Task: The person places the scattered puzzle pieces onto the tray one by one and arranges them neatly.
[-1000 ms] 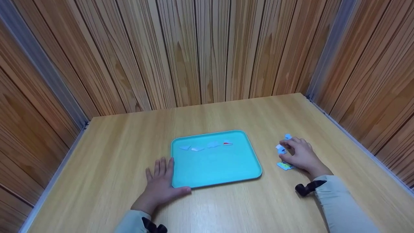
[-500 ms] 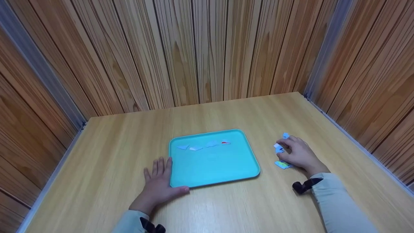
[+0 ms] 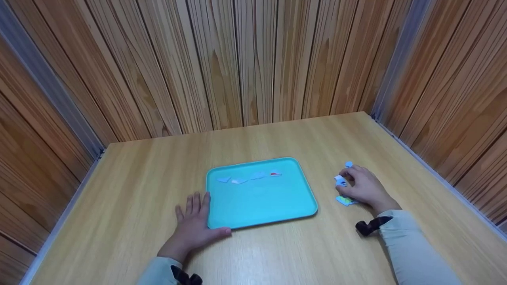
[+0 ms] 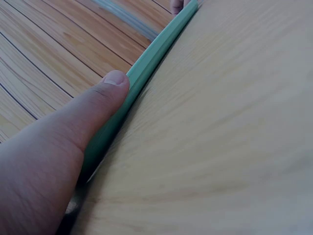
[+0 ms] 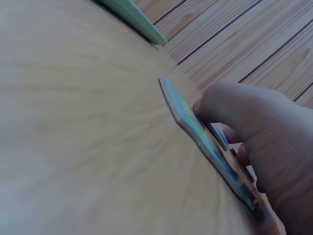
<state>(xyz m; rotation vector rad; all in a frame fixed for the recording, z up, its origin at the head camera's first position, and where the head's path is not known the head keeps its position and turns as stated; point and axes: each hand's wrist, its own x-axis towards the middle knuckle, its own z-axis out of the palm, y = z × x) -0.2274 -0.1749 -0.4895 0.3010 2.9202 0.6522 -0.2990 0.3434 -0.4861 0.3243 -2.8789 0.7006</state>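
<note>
Now our right hand [image 3: 363, 188] curls over the loose puzzle pieces [image 3: 344, 190] lying right of the teal tray [image 3: 261, 208], while our flat, spread left hand [image 3: 194, 225] presses its near-left corner.

My right hand [image 5: 266, 142] rests on a small pile of flat puzzle pieces [image 5: 205, 142] lying on the wooden table [image 5: 83, 137], thumb pressing on the nearest piece. The teal tray's corner [image 5: 134, 17] sits well apart, beyond it.

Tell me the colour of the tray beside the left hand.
The tray is turquoise, clearest in the head view.
</note>
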